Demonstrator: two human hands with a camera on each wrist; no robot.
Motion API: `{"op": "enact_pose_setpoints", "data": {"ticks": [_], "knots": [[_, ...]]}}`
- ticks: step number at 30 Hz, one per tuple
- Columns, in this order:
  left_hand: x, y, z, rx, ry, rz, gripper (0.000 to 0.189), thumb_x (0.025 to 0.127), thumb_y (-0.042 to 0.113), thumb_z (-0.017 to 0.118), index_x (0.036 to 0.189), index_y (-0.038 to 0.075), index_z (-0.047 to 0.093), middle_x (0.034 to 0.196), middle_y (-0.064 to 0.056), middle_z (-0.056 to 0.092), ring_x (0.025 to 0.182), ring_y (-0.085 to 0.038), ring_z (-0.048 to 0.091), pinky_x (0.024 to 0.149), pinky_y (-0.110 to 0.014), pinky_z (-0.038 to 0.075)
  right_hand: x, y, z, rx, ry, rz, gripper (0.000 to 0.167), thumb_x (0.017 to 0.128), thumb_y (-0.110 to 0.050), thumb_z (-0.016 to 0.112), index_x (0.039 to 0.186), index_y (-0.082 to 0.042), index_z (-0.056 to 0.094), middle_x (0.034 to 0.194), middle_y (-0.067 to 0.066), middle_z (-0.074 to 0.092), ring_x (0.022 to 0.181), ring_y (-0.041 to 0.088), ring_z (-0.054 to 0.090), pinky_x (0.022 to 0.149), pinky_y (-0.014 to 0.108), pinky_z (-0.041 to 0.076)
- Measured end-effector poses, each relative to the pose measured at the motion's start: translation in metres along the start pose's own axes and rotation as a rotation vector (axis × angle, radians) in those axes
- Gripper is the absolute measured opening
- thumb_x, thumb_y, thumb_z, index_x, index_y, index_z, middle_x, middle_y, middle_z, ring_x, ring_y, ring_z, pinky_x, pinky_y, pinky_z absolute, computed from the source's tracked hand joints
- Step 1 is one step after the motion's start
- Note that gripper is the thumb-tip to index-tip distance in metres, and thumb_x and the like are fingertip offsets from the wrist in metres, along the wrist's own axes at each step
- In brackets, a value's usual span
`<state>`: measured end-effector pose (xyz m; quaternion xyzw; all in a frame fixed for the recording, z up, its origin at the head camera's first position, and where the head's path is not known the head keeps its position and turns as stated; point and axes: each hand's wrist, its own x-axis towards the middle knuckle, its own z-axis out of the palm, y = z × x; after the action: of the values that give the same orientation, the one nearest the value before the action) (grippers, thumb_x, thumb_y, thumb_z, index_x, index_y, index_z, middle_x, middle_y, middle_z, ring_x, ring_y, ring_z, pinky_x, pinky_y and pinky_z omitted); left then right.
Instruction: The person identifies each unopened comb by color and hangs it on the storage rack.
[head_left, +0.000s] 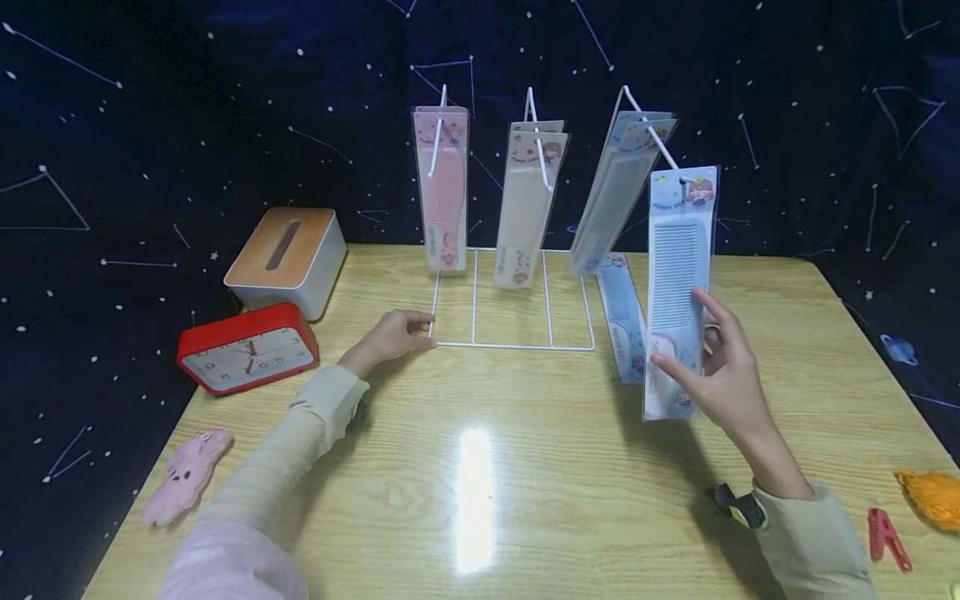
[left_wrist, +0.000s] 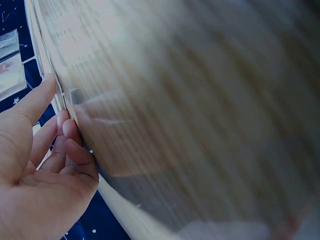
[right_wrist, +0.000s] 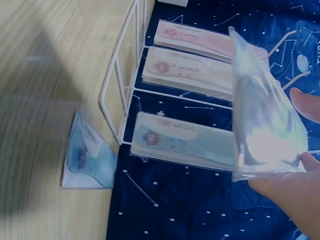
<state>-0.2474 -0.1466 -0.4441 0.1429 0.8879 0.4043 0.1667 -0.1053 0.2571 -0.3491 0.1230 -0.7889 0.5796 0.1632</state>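
My right hand [head_left: 723, 375] holds a packaged blue comb [head_left: 678, 275] by its lower part, thumb on one edge and fingers on the other. The package's top meets the tip of the right hook of a white wire rack [head_left: 517, 346]; I cannot tell whether the hook passes through its hole. At the base's front left corner, my left hand [head_left: 393, 337] pinches the rack's wire. Pink comb packs [head_left: 442, 200], cream comb packs [head_left: 525, 217] and more blue comb packs [head_left: 618, 192] hang on the three hooks. Another packaged blue comb [head_left: 621, 312] lies flat beside the base.
A tissue box with a wooden lid [head_left: 300, 258] and a red clock [head_left: 247, 350] stand on the left of the wooden table [head_left: 390, 500]. A pink plush toy [head_left: 187, 479] lies near the left edge. At the right edge are a red clothespin [head_left: 887, 540] and orange yarn [head_left: 932, 498].
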Motion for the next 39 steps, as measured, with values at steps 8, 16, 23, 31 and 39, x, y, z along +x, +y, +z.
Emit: {"op": "enact_pose_setpoints", "data": {"ticks": [8,16,23,31,39], "knots": [[0.0,-0.002,0.0,-0.007,-0.005,0.007,0.056,0.085,0.016,0.071,0.133,-0.002,0.05,0.124,-0.018,0.058,0.115,-0.03,0.053,0.102,-0.04,0.043,0.033,0.019,0.004,-0.006,-0.034,0.034,0.076,0.083,0.012,0.061,0.147,-0.014,0.029,0.119,-0.003,0.038,0.101,0.006,0.051,0.079,0.008,0.046],[-0.001,-0.001,-0.001,0.006,0.003,0.012,0.055,0.085,0.015,0.07,0.133,-0.003,0.051,0.122,-0.018,0.059,0.112,-0.029,0.053,0.1,-0.04,0.043,0.073,0.039,0.007,-0.087,-0.087,0.071,0.073,0.089,-0.001,0.062,0.148,-0.018,0.023,0.115,-0.005,0.039,0.094,0.008,0.051,0.076,0.009,0.046],[-0.002,0.001,0.0,0.018,0.005,0.021,0.055,0.085,0.015,0.07,0.133,-0.003,0.051,0.122,-0.019,0.059,0.112,-0.031,0.054,0.1,-0.041,0.043,0.102,0.05,0.011,-0.134,-0.127,0.104,0.07,0.09,-0.01,0.063,0.146,-0.02,0.022,0.119,0.006,0.04,0.098,0.01,0.052,0.085,0.019,0.048],[-0.002,0.0,0.001,-0.001,0.007,0.015,0.054,0.085,0.015,0.07,0.132,-0.003,0.051,0.12,-0.019,0.06,0.111,-0.03,0.054,0.1,-0.041,0.044,0.119,0.054,0.012,-0.168,-0.158,0.152,0.07,0.091,-0.012,0.064,0.147,-0.019,0.022,0.132,0.023,0.04,0.115,0.029,0.047,0.1,0.048,0.043],[-0.002,0.002,0.0,0.008,0.007,0.014,0.054,0.085,0.015,0.071,0.133,-0.003,0.051,0.12,-0.018,0.06,0.111,-0.03,0.054,0.1,-0.041,0.043,0.122,0.068,0.007,-0.157,-0.197,0.213,0.072,0.09,-0.01,0.064,0.148,-0.015,0.021,0.139,0.024,0.037,0.119,0.034,0.042,0.089,0.026,0.043]]}}
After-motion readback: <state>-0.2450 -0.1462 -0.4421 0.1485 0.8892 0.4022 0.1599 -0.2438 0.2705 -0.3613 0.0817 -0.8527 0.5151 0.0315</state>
